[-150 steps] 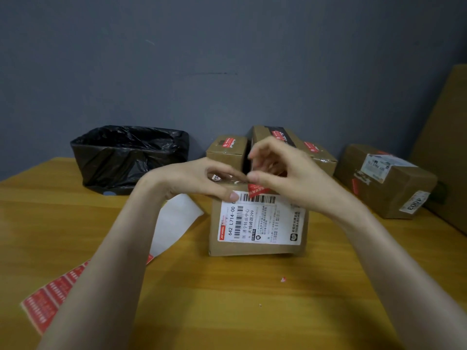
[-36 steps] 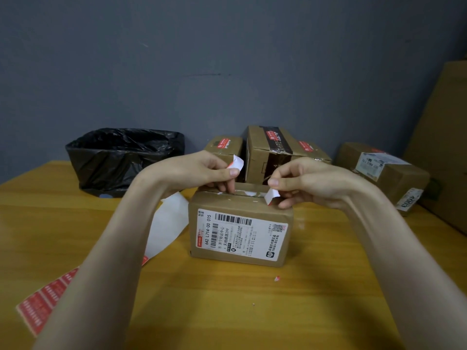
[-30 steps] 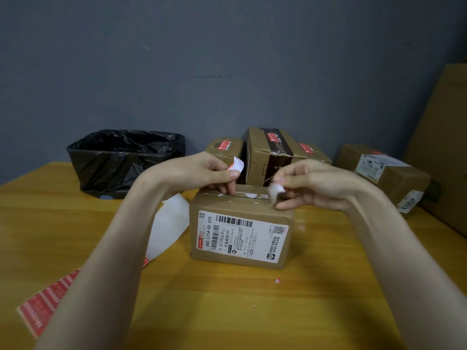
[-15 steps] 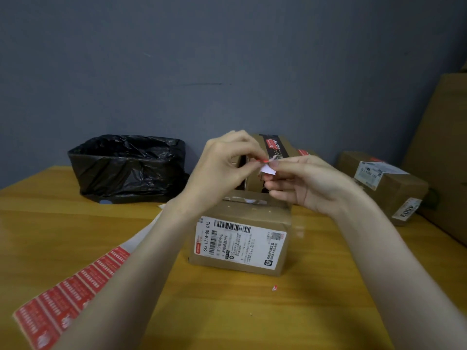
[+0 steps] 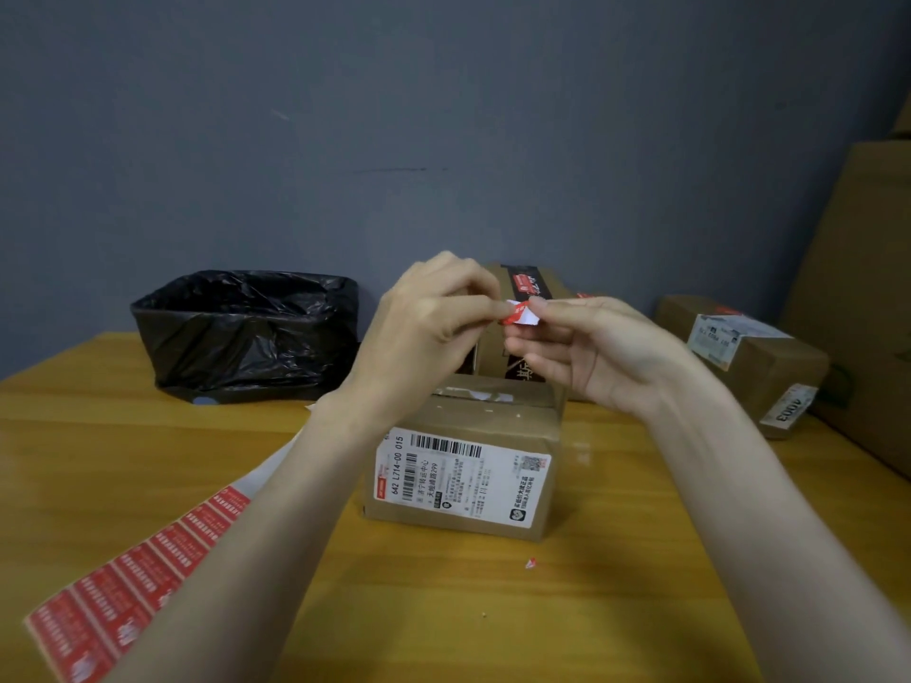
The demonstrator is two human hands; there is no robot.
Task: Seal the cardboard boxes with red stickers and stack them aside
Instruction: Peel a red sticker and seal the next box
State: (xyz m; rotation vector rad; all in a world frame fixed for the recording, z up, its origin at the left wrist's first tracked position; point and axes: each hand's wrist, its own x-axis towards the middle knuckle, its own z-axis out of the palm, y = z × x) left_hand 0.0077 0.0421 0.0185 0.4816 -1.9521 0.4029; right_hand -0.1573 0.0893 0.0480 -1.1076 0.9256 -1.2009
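Observation:
A small cardboard box [image 5: 463,480] with a white shipping label on its front stands in the middle of the wooden table [image 5: 443,608]. Torn white paper remnants show along its top seam. Above the box, my left hand [image 5: 429,322] and my right hand [image 5: 591,347] pinch a small red and white sticker piece [image 5: 518,315] between their fingertips. A strip of red stickers [image 5: 133,574] on white backing lies at the front left, partly under my left forearm.
A black-lined bin [image 5: 246,332] sits at the back left. Behind my hands stands a box with black tape [image 5: 522,288]; another labelled box [image 5: 739,357] lies at the right. A large cardboard sheet [image 5: 858,288] leans against the wall. A red scrap [image 5: 530,563] lies on the table.
Both hands rose from the box's top seam and came together above it, each bringing a torn sticker piece. They now pinch one small red and white piece between them.

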